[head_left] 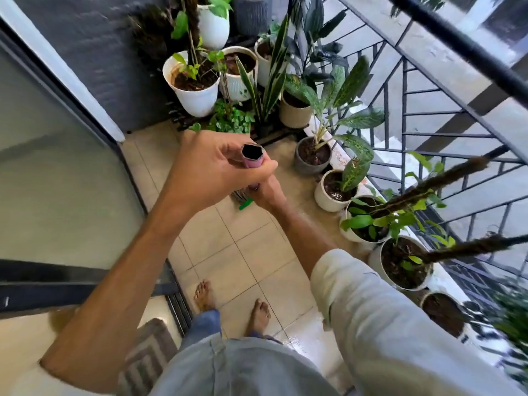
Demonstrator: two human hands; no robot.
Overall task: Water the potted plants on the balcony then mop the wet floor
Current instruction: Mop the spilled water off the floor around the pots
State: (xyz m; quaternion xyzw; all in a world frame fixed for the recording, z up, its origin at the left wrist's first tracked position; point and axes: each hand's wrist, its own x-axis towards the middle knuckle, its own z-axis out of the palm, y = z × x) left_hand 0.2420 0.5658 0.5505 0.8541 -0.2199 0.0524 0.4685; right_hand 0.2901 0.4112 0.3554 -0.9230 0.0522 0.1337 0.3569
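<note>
Far left a glass sliding door [57, 167] with dark frame, and a patterned doormat [148, 355] low at the threshold. Left hand [211, 170] is clenched around the top of a pink mop handle [252, 159], whose hollow end faces the camera. Right hand [264, 192] grasps the same handle just below, partly hidden behind the left hand. Under the hands a green mop part [245, 204] shows against the beige tiled floor [245, 252]; the mop head itself is mostly hidden. Two bare feet [231, 304] stand on the tiles, and there is a wet sheen on the floor by the right sleeve [371, 310]. Behind the hands, a cluster of potted plants on a dark rack: a white pot [197, 95] with wet soil, a ribbed pot [240, 72], a snake plant [271, 81] and a beige pot [294, 112]. On the right, a row of pots along the ledge: a grey pot [311, 161], then white pots [331, 192] with spotted leaves, running toward the camera. Black metal railing [428, 110] is at far right. Frame edges are motion-blurred.
</note>
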